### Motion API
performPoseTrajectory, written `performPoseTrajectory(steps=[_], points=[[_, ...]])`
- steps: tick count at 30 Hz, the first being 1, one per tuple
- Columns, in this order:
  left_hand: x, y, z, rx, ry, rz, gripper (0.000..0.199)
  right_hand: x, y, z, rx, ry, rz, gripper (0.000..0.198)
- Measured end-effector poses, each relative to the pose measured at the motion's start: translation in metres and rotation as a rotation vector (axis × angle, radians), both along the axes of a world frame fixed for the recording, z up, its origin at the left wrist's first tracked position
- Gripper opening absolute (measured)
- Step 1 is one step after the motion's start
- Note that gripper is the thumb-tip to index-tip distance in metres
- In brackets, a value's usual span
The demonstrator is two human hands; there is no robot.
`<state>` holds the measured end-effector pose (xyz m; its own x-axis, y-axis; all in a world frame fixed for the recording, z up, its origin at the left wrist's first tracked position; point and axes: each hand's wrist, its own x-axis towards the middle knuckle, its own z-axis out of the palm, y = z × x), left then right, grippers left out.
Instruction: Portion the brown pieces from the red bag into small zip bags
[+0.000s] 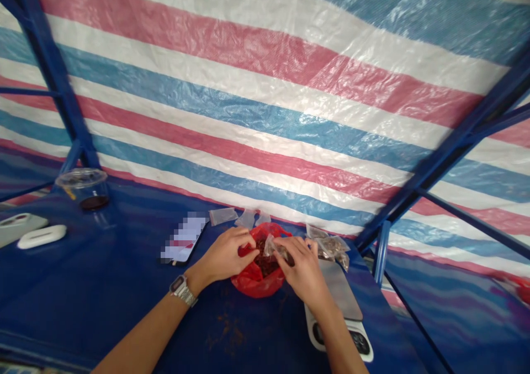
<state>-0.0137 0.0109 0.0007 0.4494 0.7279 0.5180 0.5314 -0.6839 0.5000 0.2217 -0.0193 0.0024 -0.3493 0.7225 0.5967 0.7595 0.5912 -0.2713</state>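
Observation:
A red plastic bag (pixel 260 288) stands with its mouth spread wide, filled with small dark brown dried pieces (pixel 265 264). My left hand (pixel 229 254), with a metal watch on its wrist, is at the bag's left rim; its fingers are curled around the red plastic, thumb over the contents. Above the bag's right side, my right hand (pixel 302 266) pinches a small clear zip bag (pixel 271 246), partly hidden by the fingers. Several filled clear bags (pixel 333 247) lie just beyond my right hand. Under my right forearm is a white kitchen scale (pixel 342 294) with a grey plate.
On the blue table (pixel 103 285), a phone (pixel 186 238) lies left of my left hand. Flat clear bags (pixel 223 216) are at the back. A plastic cup (pixel 85 189) with dark liquid and a white case (pixel 41 237) stand far left. Striped sheeting (pixel 248 114) and blue metal posts (pixel 439 158) enclose the table.

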Motion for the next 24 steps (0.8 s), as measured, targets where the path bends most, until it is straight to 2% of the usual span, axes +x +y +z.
performPoseTrajectory(steps=[4, 11, 16, 19, 24], points=[[0.003, -0.002, 0.001, -0.052, 0.026, 0.011, 0.021, -0.004, -0.003, -0.001, -0.007, 0.113, -0.044, 0.013], [0.008, -0.004, 0.001, -0.082, 0.106, 0.025, 0.020, -0.012, -0.007, -0.012, -0.078, 0.257, -0.074, 0.029], [0.009, -0.001, 0.002, -0.183, -0.106, -0.006, 0.016, -0.020, -0.010, -0.017, -0.156, 0.379, -0.057, 0.044], [0.008, 0.001, -0.003, -0.170, -0.222, -0.005, 0.014, -0.022, -0.010, -0.019, -0.199, 0.446, -0.059, 0.048], [0.010, 0.003, -0.014, -0.195, -0.346, -0.043, 0.037, -0.023, -0.010, -0.021, -0.227, 0.470, 0.019, 0.033]])
